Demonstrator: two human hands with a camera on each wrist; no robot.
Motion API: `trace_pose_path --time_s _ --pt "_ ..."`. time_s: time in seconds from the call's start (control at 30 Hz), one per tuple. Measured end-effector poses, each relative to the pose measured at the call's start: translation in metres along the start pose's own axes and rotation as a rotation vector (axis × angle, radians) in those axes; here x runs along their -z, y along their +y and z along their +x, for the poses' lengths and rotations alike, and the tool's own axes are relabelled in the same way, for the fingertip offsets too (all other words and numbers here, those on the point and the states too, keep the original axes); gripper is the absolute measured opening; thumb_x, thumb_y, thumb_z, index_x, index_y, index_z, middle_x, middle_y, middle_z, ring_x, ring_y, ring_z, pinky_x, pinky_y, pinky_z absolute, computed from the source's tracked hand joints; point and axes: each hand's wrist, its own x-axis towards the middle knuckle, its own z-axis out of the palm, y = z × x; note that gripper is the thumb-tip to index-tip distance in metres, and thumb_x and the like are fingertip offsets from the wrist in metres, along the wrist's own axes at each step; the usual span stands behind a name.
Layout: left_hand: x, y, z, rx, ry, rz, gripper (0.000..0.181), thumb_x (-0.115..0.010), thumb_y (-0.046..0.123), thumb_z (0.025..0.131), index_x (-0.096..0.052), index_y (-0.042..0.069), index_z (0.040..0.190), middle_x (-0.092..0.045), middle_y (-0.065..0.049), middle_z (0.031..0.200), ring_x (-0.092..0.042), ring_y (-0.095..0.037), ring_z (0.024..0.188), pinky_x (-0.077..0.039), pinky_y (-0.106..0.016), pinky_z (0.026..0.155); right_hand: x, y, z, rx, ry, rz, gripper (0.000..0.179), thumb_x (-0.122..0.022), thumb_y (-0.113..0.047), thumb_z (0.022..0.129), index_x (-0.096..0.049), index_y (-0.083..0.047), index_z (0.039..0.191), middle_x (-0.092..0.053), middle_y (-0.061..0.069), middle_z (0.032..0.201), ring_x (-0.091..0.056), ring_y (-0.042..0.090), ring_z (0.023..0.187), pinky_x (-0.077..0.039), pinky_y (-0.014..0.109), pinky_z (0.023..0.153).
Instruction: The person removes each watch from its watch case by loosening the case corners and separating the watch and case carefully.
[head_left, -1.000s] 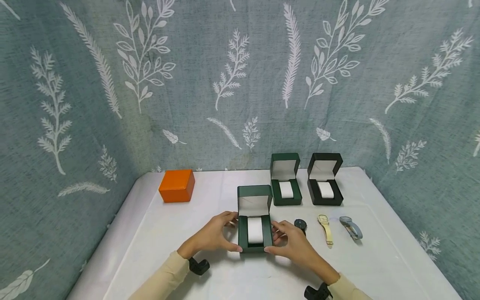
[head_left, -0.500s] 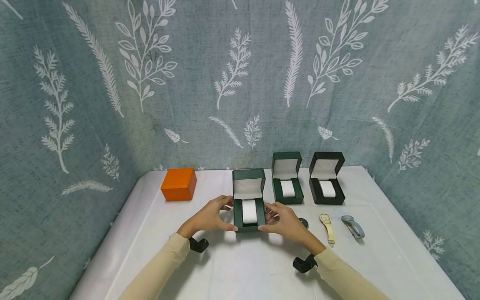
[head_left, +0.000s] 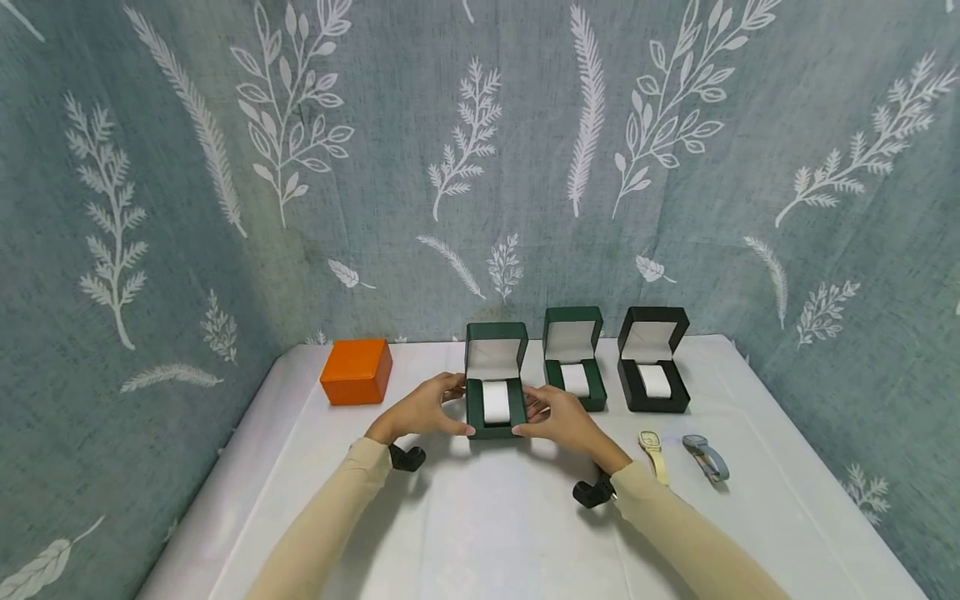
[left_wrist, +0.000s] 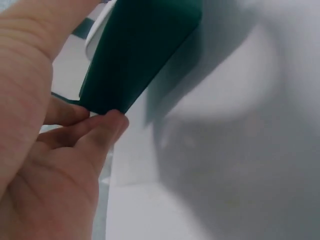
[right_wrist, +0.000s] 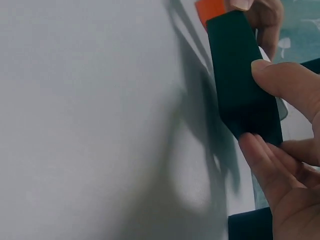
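A dark green watch box [head_left: 491,432], lid raised, holds a white cushion [head_left: 496,402]. My left hand [head_left: 423,408] grips its left side, thumb at the front corner and fingers toward the back. On the opposite side my right hand [head_left: 562,421] holds it the same way. The left wrist view shows fingertips at the bottom edge of the green box [left_wrist: 135,55], with its shadow on the cloth beneath. In the right wrist view, the thumb presses the front of the box [right_wrist: 235,65] and the other fingers lie along its side and underside.
A second green watch box [head_left: 573,315] and a black one [head_left: 654,405], both with lids up, stand back right. An orange box [head_left: 356,371] sits back left. Near my right forearm lie a yellow-gold watch [head_left: 652,454], partly covered by the sleeve, and a grey-blue watch [head_left: 707,458].
Both hands have carried the green box away from me toward the back and slightly left, beside the other green box. The black watch is now hidden behind my right arm.
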Motion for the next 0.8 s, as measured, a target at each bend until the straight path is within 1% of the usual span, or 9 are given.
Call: trace_pose_path --time_s 0.07,0.23,0.33,0.5,0.6,0.8 --pt "0.002 -0.002 0.002 0.018 -0.012 -0.015 0.101 -0.094 0.030 0.077 -0.039 -0.003 0.155 -0.046 -0.016 0.151 -0.051 -0.034 0.137 -0.039 -0.045 0.115 -0.001 0.000 0.003 -0.008 0.002 -0.018 0.081 -0.092 -0.030 0.080 -0.055 0.001 0.145 -0.065 0.003 0.108 -0.068 0.013 0.094 -0.057 0.027 0.083" --pt "0.009 -0.010 0.011 0.005 -0.033 -0.073 0.092 -0.093 0.024 0.078 -0.043 -0.003 0.152 -0.049 -0.016 0.148 -0.049 -0.036 0.138 -0.037 -0.047 0.116 -0.002 -0.002 0.011 -0.020 0.020 -0.009 0.081 -0.091 -0.027 0.080 -0.055 0.003 0.145 -0.065 0.004 0.108 -0.067 0.016 0.096 -0.058 0.028 0.083" --pt "0.013 -0.015 0.017 0.008 -0.036 -0.100 0.090 -0.093 0.020 0.078 -0.045 -0.001 0.150 -0.050 -0.015 0.148 -0.048 -0.035 0.138 -0.037 -0.045 0.117 -0.002 -0.003 0.019 -0.030 0.022 -0.007 0.083 -0.091 -0.027 0.080 -0.053 0.002 0.147 -0.064 0.004 0.109 -0.067 0.017 0.097 -0.058 0.030 0.084" --pt "0.015 -0.020 0.024 0.057 -0.019 -0.126 0.099 -0.093 0.019 0.078 -0.037 -0.002 0.156 -0.045 -0.017 0.153 -0.046 -0.035 0.141 -0.036 -0.045 0.117 -0.001 -0.003 0.029 -0.060 0.022 -0.027 0.082 -0.091 -0.027 0.081 -0.052 0.001 0.148 -0.065 0.005 0.114 -0.067 0.015 0.096 -0.058 0.034 0.084" --pt "0.016 -0.022 0.028 0.075 -0.027 -0.142 0.104 -0.093 0.019 0.078 -0.030 -0.004 0.158 -0.041 -0.020 0.156 -0.043 -0.037 0.142 -0.036 -0.046 0.117 0.000 -0.004 0.033 -0.087 0.015 -0.040 0.082 -0.091 -0.026 0.080 -0.053 0.000 0.148 -0.065 0.005 0.114 -0.067 0.013 0.094 -0.057 0.035 0.085" --pt "0.015 -0.022 0.036 0.095 -0.035 -0.168 0.103 -0.092 0.015 0.079 -0.029 -0.004 0.159 -0.040 -0.021 0.157 -0.041 -0.039 0.143 -0.036 -0.048 0.117 0.001 -0.002 0.038 -0.112 0.023 -0.052 0.078 -0.091 -0.026 0.081 -0.056 0.001 0.145 -0.066 0.006 0.116 -0.067 0.014 0.094 -0.057 0.036 0.084"
